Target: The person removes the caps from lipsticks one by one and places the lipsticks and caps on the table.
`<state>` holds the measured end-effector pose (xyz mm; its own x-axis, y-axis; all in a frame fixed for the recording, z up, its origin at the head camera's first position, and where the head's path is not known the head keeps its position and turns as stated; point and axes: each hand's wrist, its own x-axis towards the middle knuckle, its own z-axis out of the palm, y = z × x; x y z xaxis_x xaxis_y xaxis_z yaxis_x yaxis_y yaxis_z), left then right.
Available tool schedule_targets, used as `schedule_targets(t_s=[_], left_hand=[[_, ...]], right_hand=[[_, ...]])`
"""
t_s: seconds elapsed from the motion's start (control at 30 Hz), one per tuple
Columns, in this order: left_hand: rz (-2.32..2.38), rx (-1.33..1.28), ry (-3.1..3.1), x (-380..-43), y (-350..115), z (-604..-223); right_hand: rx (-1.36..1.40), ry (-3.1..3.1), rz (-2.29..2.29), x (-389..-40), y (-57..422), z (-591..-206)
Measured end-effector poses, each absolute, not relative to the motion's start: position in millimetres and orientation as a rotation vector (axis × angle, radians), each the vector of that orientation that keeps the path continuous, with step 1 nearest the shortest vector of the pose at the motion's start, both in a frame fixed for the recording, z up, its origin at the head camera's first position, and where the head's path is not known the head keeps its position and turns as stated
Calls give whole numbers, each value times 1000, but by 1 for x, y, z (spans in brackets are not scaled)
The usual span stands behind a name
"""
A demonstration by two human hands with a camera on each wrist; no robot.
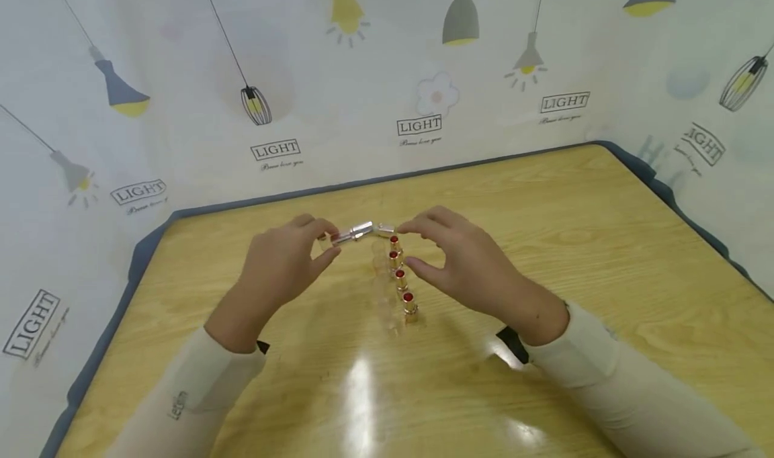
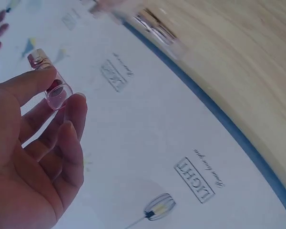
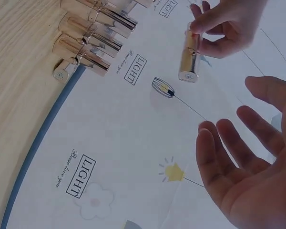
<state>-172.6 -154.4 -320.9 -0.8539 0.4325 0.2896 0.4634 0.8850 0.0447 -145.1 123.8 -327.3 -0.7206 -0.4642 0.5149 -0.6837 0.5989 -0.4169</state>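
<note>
My left hand (image 1: 279, 260) pinches a shiny lipstick tube (image 1: 361, 230) between thumb and fingers, holding it tilted above the table. Its clear end (image 2: 58, 95), with a dark red part inside, lies against the fingers in the left wrist view; the metallic end points away from them. My right hand (image 1: 474, 266) hovers beside the row of lipsticks with fingers apart and nothing between them, as the right wrist view confirms. Several gold lipsticks with red ends (image 1: 408, 303) stand in that row. Behind its far end lies a small silvery piece (image 1: 385, 230).
To the left of the row is a clear, see-through holder or its parts (image 1: 383, 290), hard to make out. The wooden table (image 1: 605, 243) has a blue edge (image 1: 387, 179) along the back, against a pale wall covering (image 1: 363, 115) printed with lamps.
</note>
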Motion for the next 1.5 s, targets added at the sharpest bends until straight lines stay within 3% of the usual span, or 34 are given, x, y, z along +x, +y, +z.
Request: schedule_targets(t_s=[0.4,1.5], left_hand=[[-167,-834,-2606,-137,-126,-323],[-376,-941,-2529,-113,-118,-345]], right_hand=[[939,-2476,760,-143,116,-334],[1140,-2562,581,-129,115,-338]])
